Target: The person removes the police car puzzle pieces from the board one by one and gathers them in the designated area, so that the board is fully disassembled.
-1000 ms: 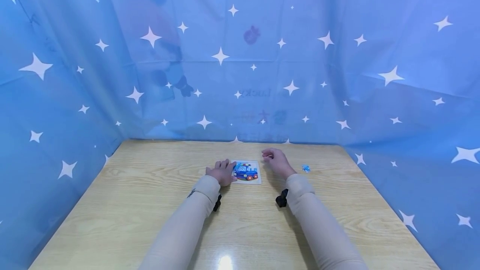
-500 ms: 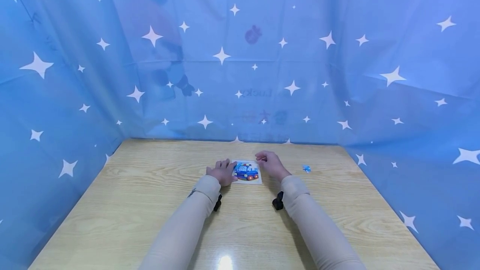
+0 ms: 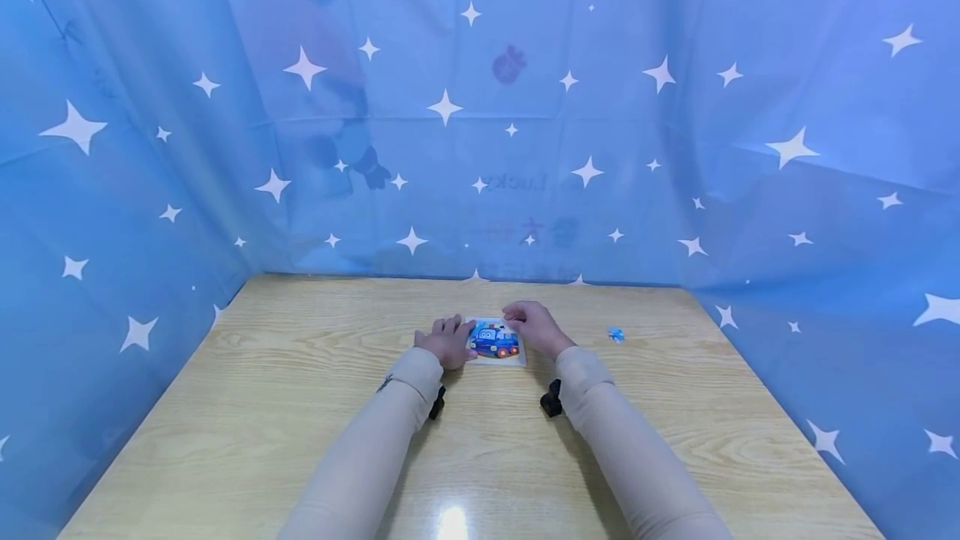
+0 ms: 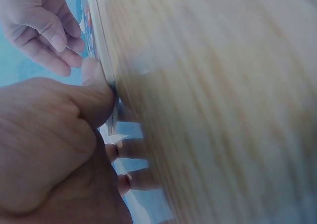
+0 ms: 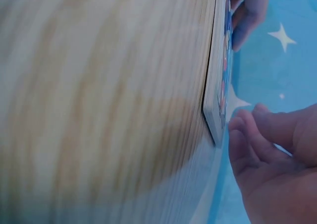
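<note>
A small square jigsaw puzzle (image 3: 497,343) with a blue cartoon truck lies flat in its tray on the table. My left hand (image 3: 448,343) holds its left side, thumb at the near edge and the other fingers spread toward the far side; the left wrist view shows the thumb (image 4: 94,92) against the tray. Over the puzzle's far right part is my right hand (image 3: 537,328), thumb and fingertips brought together in a pinch. Its small puzzle piece is hidden or too small to make out now. Farther right lies a loose blue puzzle piece (image 3: 616,334).
The wooden table (image 3: 300,423) reaches back to a blue curtain (image 3: 450,173) with white stars, which also hangs along both sides. A black wrist camera (image 3: 552,399) hangs under the right sleeve, another (image 3: 437,403) beside the left.
My right hand has moved left with a thin puzzle piece between its fingertips, from beside the puzzle to over its far right part. The left hand has stayed at the left side.
</note>
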`<state>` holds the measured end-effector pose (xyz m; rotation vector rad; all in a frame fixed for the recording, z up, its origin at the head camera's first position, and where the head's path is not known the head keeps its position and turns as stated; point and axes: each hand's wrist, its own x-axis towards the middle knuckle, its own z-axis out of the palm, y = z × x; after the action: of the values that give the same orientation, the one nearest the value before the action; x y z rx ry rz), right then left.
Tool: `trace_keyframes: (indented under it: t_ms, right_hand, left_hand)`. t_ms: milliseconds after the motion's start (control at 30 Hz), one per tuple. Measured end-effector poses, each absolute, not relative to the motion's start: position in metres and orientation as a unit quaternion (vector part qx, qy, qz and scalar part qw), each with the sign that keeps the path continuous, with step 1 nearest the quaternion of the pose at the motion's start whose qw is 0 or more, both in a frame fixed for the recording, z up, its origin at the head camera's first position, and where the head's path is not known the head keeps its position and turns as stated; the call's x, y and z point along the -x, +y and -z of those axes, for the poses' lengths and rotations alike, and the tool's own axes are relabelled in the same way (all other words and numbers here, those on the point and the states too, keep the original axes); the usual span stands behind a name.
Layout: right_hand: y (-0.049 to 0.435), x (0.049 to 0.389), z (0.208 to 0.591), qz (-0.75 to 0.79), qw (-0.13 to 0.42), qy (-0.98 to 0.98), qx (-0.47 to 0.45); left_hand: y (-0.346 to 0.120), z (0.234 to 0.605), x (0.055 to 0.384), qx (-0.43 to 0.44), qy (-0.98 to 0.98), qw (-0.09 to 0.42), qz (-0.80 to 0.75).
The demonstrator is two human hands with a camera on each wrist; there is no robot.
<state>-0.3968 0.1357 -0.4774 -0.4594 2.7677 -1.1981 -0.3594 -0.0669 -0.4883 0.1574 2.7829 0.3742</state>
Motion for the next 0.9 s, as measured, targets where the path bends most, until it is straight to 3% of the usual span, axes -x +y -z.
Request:
trace_keyframes:
  t_ms: [900]
  right_hand:
    - [0.123,0.394,0.474,0.367,0.061,0.918,0.140]
  left_hand:
    - [-0.067,0.486,0.358,-0.056,0.977,0.164,-0.121]
